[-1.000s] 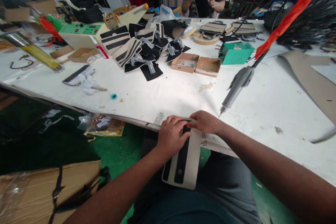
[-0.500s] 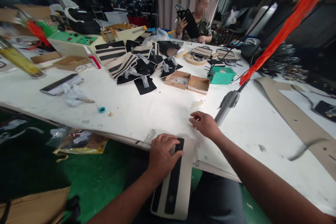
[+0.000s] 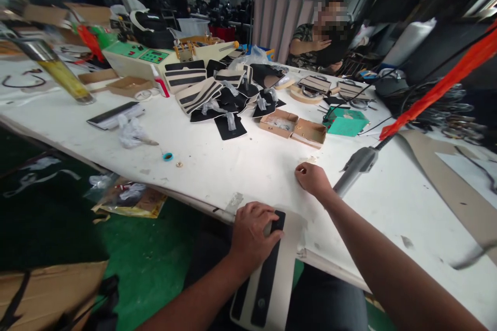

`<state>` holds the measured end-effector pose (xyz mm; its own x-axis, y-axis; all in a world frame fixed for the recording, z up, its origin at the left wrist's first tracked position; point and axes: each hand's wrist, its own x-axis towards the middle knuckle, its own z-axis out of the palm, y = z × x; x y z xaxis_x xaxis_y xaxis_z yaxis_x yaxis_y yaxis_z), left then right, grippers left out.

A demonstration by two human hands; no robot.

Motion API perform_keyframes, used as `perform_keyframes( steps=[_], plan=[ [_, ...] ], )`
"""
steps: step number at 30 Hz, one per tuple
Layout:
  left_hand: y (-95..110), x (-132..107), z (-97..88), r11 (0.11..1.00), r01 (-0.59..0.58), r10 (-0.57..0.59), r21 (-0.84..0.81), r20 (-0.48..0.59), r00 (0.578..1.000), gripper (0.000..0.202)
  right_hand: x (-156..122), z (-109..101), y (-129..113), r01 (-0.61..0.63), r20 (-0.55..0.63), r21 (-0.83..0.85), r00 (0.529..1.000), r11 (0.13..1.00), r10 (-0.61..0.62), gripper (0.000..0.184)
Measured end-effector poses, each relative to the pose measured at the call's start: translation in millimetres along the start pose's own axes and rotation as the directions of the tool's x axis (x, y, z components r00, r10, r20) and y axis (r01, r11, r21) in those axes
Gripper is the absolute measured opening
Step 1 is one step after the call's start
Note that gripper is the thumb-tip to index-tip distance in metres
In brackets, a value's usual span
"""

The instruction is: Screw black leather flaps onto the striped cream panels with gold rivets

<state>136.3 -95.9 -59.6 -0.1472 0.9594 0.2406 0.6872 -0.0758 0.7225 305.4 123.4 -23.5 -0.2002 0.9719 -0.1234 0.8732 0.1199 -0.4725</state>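
Observation:
A flat beige panel [image 3: 285,274] with black strips overhangs the front edge of the table, its lower part above my lap. My left hand [image 3: 254,232] grips its upper end, thumb and fingers spread over a black strip [image 3: 267,279]. A small round fitting [image 3: 261,302] shows near the strip's lower end. Just right of the panel's top, my right hand [image 3: 313,178] is at the tabletop with its fingers curled in; whatever they hold, if anything, is hidden. A grey powered hand tool [image 3: 355,168] on an orange-wrapped cord hangs beside my right wrist.
Two small cardboard boxes [image 3: 308,134] with small parts stand ahead, near a green box [image 3: 345,121]. Behind them lies a pile of black and beige panels [image 3: 231,126]. A blue ring [image 3: 167,157] lies to the left. Across the table a person [image 3: 310,44] holds a black piece.
My view has swung left, so the scene sits further right. My right hand's fingers have curled closer together. My left hand keeps its hold. The person opposite has shifted the black piece.

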Motion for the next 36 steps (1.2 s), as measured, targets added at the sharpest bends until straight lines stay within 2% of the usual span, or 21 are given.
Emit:
perform_keyframes(
  steps=[7, 15, 19, 24, 31, 36],
  plan=[
    [-0.7, 0.3, 0.2, 1.000, -0.004, 0.004, 0.001, 0.007, 1.000, 0.033, -3.8, -0.7, 4.1, -0.080, 0.169, 0.118, 0.984, 0.990, 0.060, 0.027],
    [4.0, -0.8, -1.6, 1.000, -0.007, 0.007, -0.003, 0.030, 1.000, 0.033, 12.6, 6.1, 21.3, -0.098, 0.178, 0.149, 0.981, 0.984, 0.071, 0.025],
    [4.6, -0.6, -1.7, 1.000, 0.000, 0.000, -0.010, 0.041, 0.999, 0.032, 11.2, 0.5, 15.9, -0.094, 0.197, 0.140, 0.978, 0.986, 0.066, 0.021],
    [5.7, -1.3, -1.9, 1.000, 0.022, -0.021, -0.014, 0.047, 0.999, 0.033, 8.6, -13.3, 0.6, -0.137, 0.293, 0.145, 0.952, 0.980, 0.090, 0.014],
    [9.9, 0.5, -4.5, 0.999, 0.045, -0.044, -0.011, 0.060, 0.997, 0.034, 13.5, -22.2, -11.2, -0.099, 0.337, 0.036, 0.938, 0.994, 0.081, 0.015],
    [9.1, 0.7, -3.5, 1.000, 0.029, -0.029, 0.001, 0.051, 0.998, 0.033, 13.5, -24.5, -13.0, 0.026, 0.295, -0.152, 0.955, 0.988, 0.020, 0.018]
  ],
)
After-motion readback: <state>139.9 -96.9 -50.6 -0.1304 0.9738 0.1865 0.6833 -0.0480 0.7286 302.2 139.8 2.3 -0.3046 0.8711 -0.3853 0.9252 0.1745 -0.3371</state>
